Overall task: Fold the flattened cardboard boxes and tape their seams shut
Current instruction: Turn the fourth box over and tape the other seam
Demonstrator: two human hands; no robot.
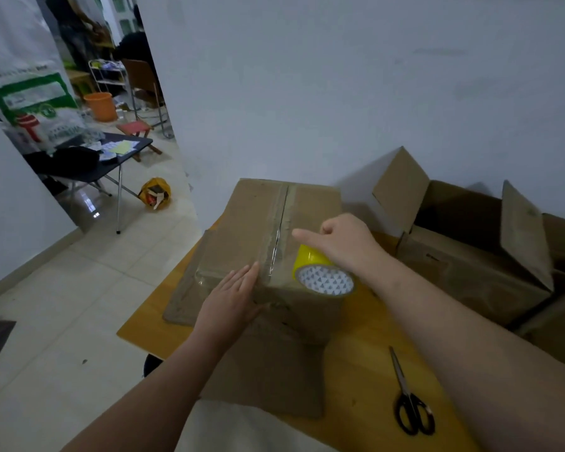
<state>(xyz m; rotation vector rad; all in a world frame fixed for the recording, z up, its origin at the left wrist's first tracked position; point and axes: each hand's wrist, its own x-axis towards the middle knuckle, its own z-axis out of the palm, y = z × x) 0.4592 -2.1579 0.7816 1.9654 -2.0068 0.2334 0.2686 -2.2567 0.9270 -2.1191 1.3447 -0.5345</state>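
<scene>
A folded brown cardboard box point(242, 230) stands on the wooden table point(366, 380), its top flaps closed along a centre seam point(279, 233) with clear tape running over it. My left hand point(232, 301) lies flat with straight fingers on the box's near top edge, pressing the tape end. My right hand point(343, 243) grips a roll of clear tape with a yellow core point(323, 277) just right of the seam, index finger stretched toward it. A loose cardboard flap point(268, 376) hangs off the box toward me.
Black-handled scissors point(408, 402) lie on the table at the right. Several open cardboard boxes point(470, 256) stand against the white wall at the right. Left of the table is tiled floor; beyond a doorway are a black folding table point(88, 158), an orange bucket point(101, 106) and people.
</scene>
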